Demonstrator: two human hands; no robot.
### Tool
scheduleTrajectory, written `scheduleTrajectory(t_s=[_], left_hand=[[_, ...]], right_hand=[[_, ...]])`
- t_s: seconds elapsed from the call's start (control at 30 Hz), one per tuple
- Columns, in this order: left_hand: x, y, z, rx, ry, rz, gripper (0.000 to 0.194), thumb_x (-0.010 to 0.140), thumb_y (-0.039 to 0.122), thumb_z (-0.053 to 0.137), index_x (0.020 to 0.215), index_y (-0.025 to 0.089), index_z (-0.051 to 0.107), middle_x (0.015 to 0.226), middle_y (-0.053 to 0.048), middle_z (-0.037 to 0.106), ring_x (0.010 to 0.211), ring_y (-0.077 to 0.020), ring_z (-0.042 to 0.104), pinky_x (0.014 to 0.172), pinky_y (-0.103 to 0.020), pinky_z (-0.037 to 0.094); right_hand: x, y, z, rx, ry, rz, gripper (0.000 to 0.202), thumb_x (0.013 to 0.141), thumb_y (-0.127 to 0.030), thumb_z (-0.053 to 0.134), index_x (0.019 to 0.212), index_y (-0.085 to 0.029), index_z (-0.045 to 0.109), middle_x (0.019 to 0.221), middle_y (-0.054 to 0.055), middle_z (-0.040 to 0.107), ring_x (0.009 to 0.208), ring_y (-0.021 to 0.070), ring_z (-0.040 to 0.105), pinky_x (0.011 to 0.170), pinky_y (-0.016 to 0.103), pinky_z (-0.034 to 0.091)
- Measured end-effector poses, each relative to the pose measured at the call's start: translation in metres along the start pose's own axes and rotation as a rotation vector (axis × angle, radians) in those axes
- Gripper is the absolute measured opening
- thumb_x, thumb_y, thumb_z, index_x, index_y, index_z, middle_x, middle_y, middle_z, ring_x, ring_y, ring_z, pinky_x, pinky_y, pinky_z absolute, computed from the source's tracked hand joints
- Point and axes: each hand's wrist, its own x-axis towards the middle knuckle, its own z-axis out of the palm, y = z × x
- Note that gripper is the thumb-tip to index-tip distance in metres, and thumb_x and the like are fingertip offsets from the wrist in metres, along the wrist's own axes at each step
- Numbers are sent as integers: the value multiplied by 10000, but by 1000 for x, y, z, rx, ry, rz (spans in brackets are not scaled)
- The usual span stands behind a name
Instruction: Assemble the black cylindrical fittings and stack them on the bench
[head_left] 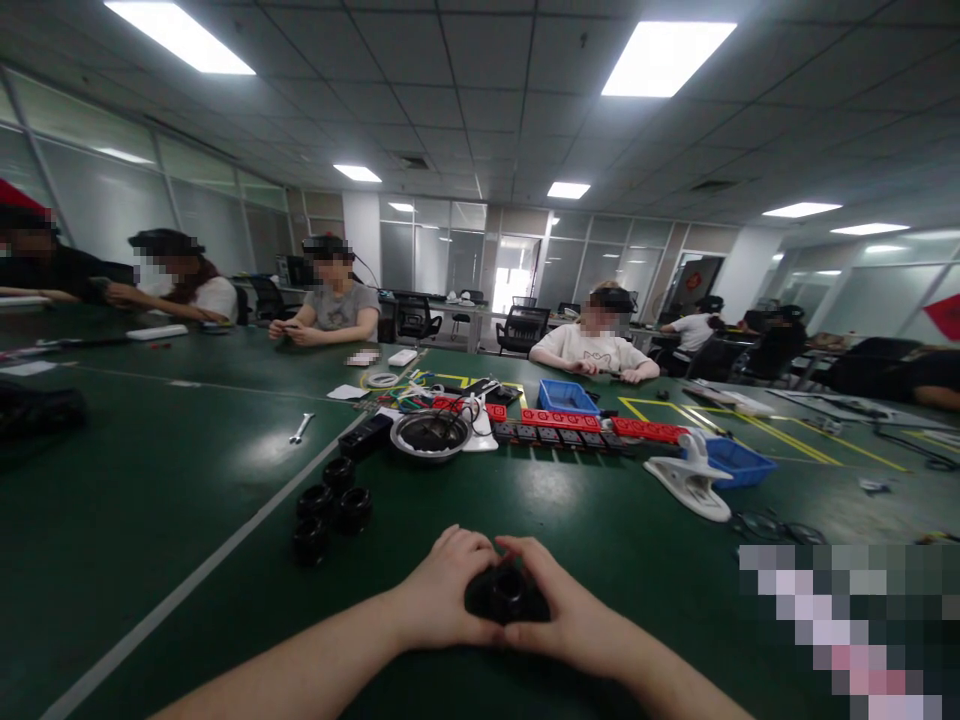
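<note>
My left hand (pixel 448 588) and my right hand (pixel 556 602) curve in from both sides around a black round part (pixel 508 590) with a hole in its top. It sits low at the table's near side, and its lower edge is partly hidden by my thumbs. My fingertips and thumbs almost meet around it, in front and behind. To the left of my hands, several similar black round parts (pixel 354 508) form a small cluster, apart from my fingers.
Beyond my hands lie a round metal bowl (pixel 429 455), red strips (pixel 562 420), a white clamp (pixel 694 485), and blue bins (pixel 568 396). A wrench (pixel 301 428) rests on the green table (pixel 187 510) to the left. Several people sit around it, one person (pixel 596 345) opposite.
</note>
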Motion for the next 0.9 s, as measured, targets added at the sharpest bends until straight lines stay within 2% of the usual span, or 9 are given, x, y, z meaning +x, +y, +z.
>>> scheduleTrajectory(t_s=[0.1,0.2,0.3,0.37,0.43,0.6,0.67,0.77,0.9], left_hand=[[-3,6,6,13,65,-87,567,494,554,714,911,208,544,954,-24,519,941,-248,480,1007,-509,138],[-3,12,12,64,119,-135,458,519,503,718,809,195,542,863,-9,518,877,-224,493,998,-481,183],[-3,12,12,71,108,-120,352,578,442,701,784,196,555,850,-8,521,851,-210,490,914,-403,317],[-2,8,9,33,63,-104,405,559,459,719,839,204,576,882,-15,523,857,-214,483,818,-347,384],[-1,4,4,0,9,-71,463,551,483,727,918,231,596,932,-18,520,883,-220,473,783,-324,395],[-2,-2,-1,2,-61,63,404,643,466,680,1008,309,605,1046,-12,516,989,-240,437,866,-360,340],[-2,-1,-1,6,-59,76,456,631,472,682,1046,310,581,1061,-15,517,996,-246,437,876,-373,334],[-3,3,1,-1,-22,29,570,560,513,704,1059,279,558,1053,-30,521,984,-256,450,899,-403,323],[-5,13,7,19,85,-90,615,467,590,712,941,227,566,968,-33,536,944,-258,478,991,-494,181]], right_hand=[[1,3,17,-76,226,134,582,577,-250,711,1079,-138,439,965,58,496,886,208,489,758,314,404],[2,4,26,-220,305,158,333,588,-201,681,864,-170,498,810,11,511,759,177,486,688,294,396],[2,1,21,-254,240,34,238,644,-185,625,867,-187,544,854,25,523,826,189,485,756,315,388],[2,-1,12,-181,149,-42,285,667,-166,586,949,-202,565,922,35,520,898,196,481,813,328,378],[2,-2,3,-87,52,-68,359,663,-137,551,1013,-216,570,983,38,512,949,195,474,850,332,367],[1,-5,-9,-21,-148,-75,396,658,-130,512,1035,-226,585,1061,38,494,1039,199,439,909,334,327],[0,-5,-8,-34,-133,-84,404,681,-166,521,1079,-225,552,1105,44,470,1063,201,427,918,334,320],[-1,-6,-3,-160,-14,-48,490,694,-287,588,1158,-188,467,1114,78,472,1041,223,438,902,355,331],[-3,-8,8,-395,116,104,599,579,-382,709,1077,-146,476,1014,90,524,940,251,476,819,364,361]])
